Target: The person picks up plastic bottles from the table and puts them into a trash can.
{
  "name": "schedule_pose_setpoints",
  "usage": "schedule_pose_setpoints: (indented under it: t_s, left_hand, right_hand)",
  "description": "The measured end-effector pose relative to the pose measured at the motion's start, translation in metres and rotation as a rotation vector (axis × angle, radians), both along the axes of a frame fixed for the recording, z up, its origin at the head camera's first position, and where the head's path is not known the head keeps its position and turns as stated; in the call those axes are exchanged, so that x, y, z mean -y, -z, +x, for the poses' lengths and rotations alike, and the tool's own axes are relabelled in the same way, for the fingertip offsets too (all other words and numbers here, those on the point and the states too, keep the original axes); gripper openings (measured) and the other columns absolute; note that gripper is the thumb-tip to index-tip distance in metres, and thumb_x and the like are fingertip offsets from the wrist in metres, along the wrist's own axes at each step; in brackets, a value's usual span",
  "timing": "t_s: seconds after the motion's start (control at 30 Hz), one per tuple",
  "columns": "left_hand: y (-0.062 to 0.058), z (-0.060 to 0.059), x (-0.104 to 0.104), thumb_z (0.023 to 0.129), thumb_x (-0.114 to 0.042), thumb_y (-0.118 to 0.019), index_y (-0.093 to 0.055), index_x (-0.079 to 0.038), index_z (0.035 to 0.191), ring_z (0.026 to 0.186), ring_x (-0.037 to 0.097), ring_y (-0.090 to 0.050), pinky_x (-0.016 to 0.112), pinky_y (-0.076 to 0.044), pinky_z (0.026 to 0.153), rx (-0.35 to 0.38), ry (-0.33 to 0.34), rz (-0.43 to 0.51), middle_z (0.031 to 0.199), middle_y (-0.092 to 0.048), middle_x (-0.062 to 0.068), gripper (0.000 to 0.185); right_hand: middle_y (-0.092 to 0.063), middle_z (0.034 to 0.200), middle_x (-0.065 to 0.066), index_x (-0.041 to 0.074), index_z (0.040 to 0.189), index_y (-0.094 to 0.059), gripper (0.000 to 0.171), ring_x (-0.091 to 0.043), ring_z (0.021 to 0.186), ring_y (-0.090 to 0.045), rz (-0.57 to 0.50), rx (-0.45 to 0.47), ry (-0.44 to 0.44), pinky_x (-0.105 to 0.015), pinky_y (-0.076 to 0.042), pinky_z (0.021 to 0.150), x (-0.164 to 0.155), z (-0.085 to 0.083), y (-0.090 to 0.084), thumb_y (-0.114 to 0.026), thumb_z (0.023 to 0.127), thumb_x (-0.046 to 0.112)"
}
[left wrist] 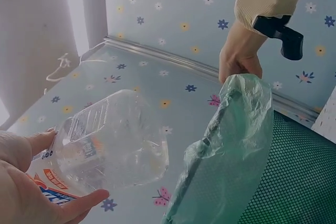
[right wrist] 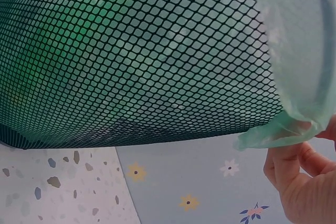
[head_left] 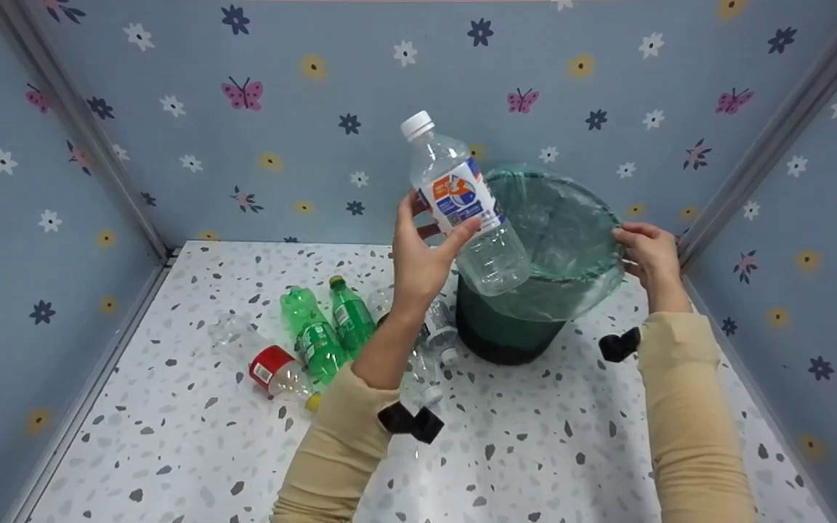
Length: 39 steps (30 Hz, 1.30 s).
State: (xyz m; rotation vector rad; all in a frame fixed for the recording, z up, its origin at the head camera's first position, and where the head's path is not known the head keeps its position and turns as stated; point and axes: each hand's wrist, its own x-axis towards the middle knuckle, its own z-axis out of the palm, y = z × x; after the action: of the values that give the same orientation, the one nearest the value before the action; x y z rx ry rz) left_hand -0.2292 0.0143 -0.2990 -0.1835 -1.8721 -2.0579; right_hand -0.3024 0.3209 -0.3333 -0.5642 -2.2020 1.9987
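Note:
My left hand grips a clear plastic bottle with a white cap and an orange-and-blue label. The bottle tilts, cap up and to the left, its base close to the bin's near rim. In the left wrist view the bottle looks see-through, with nothing showing inside. A dark mesh wastebasket, lined with a thin green bag, stands below and to the right. At its right rim my right hand pinches the edge, the liner folded over between thumb and fingers. From the right wrist, the mesh wall fills most of the view.
Left of the bin several empty bottles lie on the speckled white table: green ones, one with a red label, and clear ones partly behind my left forearm. Flower-patterned panels enclose the table at back and sides.

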Motion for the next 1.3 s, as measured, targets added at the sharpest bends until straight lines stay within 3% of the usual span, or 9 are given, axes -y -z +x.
schedule_pose_setpoints:
  t_s: [0.17, 0.33, 0.6, 0.83, 1.07, 1.3]
  left_hand:
    - [-0.004, -0.015, -0.026, 0.073, -0.019, -0.073, -0.028, -0.001, 0.133, 0.097, 0.020, -0.049, 0.025, -0.046, 0.076, -0.092, -0.018, -0.042, 0.119, -0.044, 0.011, 0.077]
    - [0.002, -0.036, -0.054, 0.073, -0.019, -0.073, -0.024, 0.000, 0.135, 0.100, 0.020, -0.047, 0.026, -0.045, 0.080, -0.178, -0.049, -0.102, 0.120, -0.040, 0.013, 0.081]
    - [0.018, -0.052, -0.074, 0.070, -0.023, -0.075, -0.029, -0.001, 0.134, 0.108, 0.018, -0.045, 0.024, -0.040, 0.086, -0.158, -0.106, -0.290, 0.123, -0.040, 0.010, 0.082]
    - [0.032, -0.057, -0.080, 0.068, -0.018, -0.077, -0.030, 0.001, 0.133, 0.112, 0.019, -0.042, 0.022, -0.035, 0.092, -0.163, -0.074, -0.368, 0.123, -0.040, 0.011, 0.083]
    - [0.046, -0.052, -0.077, 0.067, -0.012, -0.077, -0.027, 0.002, 0.134, 0.114, 0.022, -0.041, 0.025, -0.035, 0.093, -0.209, -0.034, -0.407, 0.123, -0.039, 0.013, 0.084]
    - [0.056, -0.046, -0.074, 0.070, -0.014, -0.075, -0.029, 0.002, 0.132, 0.101, 0.024, -0.047, 0.025, -0.041, 0.084, -0.274, -0.029, -0.412, 0.123, -0.038, 0.015, 0.080]
  right_hand:
    - [-0.052, 0.087, 0.000, 0.009, 0.105, -0.054, 0.025, -0.009, 0.067, -0.053, -0.005, -0.001, -0.002, -0.021, -0.043, 0.055, 0.000, -0.001, -0.001, -0.062, 0.083, 0.017]
    - [-0.050, 0.089, 0.001, 0.009, 0.110, -0.053, 0.029, -0.009, 0.066, -0.052, 0.032, 0.017, 0.000, -0.023, -0.042, 0.056, 0.001, -0.003, 0.002, -0.061, 0.084, 0.018]
    - [-0.049, 0.091, 0.001, 0.009, 0.112, -0.052, 0.030, -0.010, 0.067, -0.051, 0.057, 0.029, 0.012, -0.023, -0.042, 0.058, 0.002, -0.005, 0.002, -0.059, 0.085, 0.019]
    - [-0.050, 0.090, 0.000, 0.009, 0.111, -0.053, 0.030, -0.010, 0.067, -0.051, 0.054, 0.020, 0.018, -0.020, -0.041, 0.054, 0.001, -0.004, 0.001, -0.061, 0.084, 0.019]
    - [-0.051, 0.087, 0.000, 0.009, 0.108, -0.054, 0.026, -0.010, 0.064, -0.051, 0.018, -0.001, 0.017, -0.020, -0.041, 0.052, 0.001, -0.004, 0.002, -0.061, 0.084, 0.016]
    - [-0.051, 0.089, 0.000, 0.007, 0.112, -0.053, 0.031, -0.010, 0.067, -0.052, 0.031, 0.003, 0.006, -0.023, -0.043, 0.057, 0.001, -0.003, 0.002, -0.060, 0.084, 0.018]
